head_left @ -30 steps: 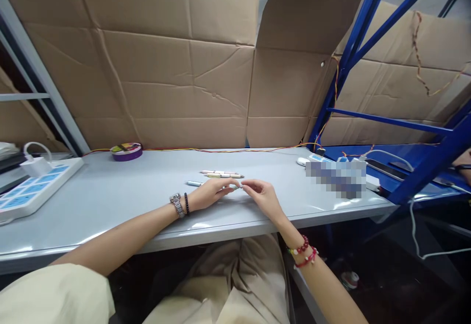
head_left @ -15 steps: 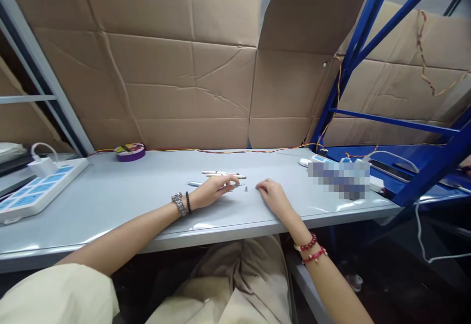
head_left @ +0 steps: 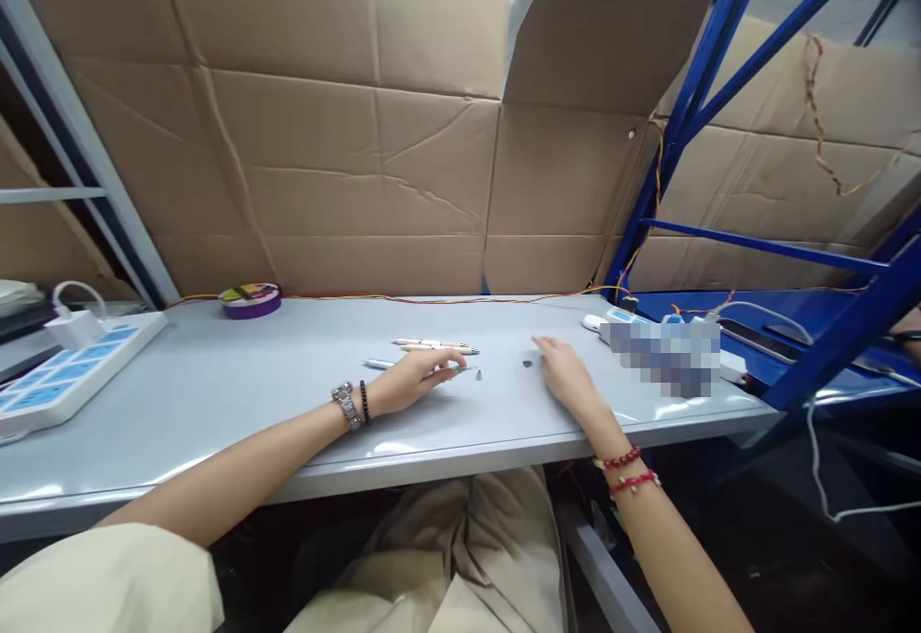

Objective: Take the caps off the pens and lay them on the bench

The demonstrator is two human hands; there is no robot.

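Note:
My left hand (head_left: 413, 381) rests low over the table, thumb and index finger pinched on a slim pen (head_left: 379, 364). Its light-blue end shows left of the hand and a thin tip pokes out past the fingertips; the middle is hidden. Just right of that tip stands a small grey cone-shaped piece (head_left: 479, 375). Farther right lies a small dark piece (head_left: 528, 363). Beside it, not touching it, is my right hand (head_left: 572, 379), index finger stretched out, the other fingers partly hidden, with nothing seen in it. Behind my left hand lie two pens, one white (head_left: 424, 342), one cream-coloured (head_left: 467, 350).
A purple roll of tape (head_left: 250, 302) lies at the back left. Power strips stand at the left (head_left: 79, 364) and at the right, near a blurred patch (head_left: 662, 355). Cardboard (head_left: 345, 134) walls the back; a blue metal frame (head_left: 676, 134) rises at the right.
My right hand has moved right and its index finger has stretched out. The small dark piece now shows on the table where that hand was. My left hand keeps its pinch on the pen.

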